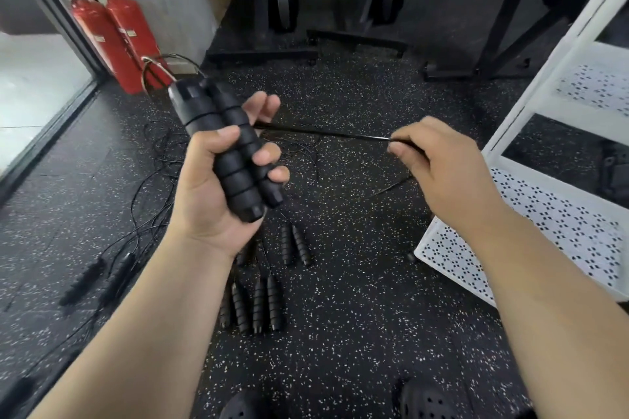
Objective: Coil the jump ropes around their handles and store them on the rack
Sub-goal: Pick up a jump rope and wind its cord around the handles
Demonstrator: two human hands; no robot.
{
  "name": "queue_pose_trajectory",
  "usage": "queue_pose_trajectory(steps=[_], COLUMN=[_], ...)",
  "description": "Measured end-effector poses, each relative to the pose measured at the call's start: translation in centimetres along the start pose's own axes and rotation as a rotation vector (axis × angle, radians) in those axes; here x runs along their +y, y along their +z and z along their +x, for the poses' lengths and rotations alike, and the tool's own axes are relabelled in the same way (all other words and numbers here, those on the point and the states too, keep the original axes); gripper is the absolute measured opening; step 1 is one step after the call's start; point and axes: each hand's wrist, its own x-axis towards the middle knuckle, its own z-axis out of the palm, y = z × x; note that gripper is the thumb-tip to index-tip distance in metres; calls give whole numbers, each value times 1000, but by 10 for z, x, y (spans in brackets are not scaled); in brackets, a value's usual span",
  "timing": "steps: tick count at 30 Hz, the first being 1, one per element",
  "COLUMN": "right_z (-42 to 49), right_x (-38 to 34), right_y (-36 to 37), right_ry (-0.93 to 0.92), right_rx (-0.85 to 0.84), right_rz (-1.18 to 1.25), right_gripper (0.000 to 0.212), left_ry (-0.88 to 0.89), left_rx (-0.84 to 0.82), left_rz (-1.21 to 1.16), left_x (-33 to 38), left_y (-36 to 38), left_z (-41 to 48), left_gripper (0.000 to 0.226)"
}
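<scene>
- Black ribbed foam handles (228, 146), two side by side, sit in the left hand (218, 187), whose fingers curl firmly round them.
- The thin cord (323, 133) runs taut to the right hand (435, 160), which pinches it between thumb and fingertips.
- I judge the foam soft and grippy and the pair light. The cord looks smooth and springy, so it is better held near the handles.
- The white rack (551, 214) stands at the right.
- No brand shows. The labels on the red extinguishers (115, 34) are too blurred to read.

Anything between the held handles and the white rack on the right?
Nothing visible blocks the way. The left hand grips the handle pair; only the right hand, pinching the taut rope, sits between it and the rack.
</scene>
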Motion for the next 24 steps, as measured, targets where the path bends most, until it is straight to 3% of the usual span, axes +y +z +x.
queue_pose_trajectory(steps=[4, 11, 18, 21, 24], right_z=[-2, -8, -13, -9, -6], right_x=[-18, -25, -35, -24, -9], right_y=[6, 28, 46, 31, 13], right_ry=[-82, -75, 29, 135, 187], right_rx=[125, 117, -160, -358, -394], right_rz=[-33, 1, 78, 129, 144], right_gripper=[26, 25, 17, 23, 25], left_ry=[-1, -299, -319, -235, -120], left_rx=[24, 56, 128, 212, 302], left_rz=[-50, -20, -5, -72, -146], left_x=[8, -22, -49, -30, -7], left_y=[-10, 6, 16, 0, -21], left_z=[-2, -8, -5, 2, 6], left_gripper=[57, 60, 60, 57, 49])
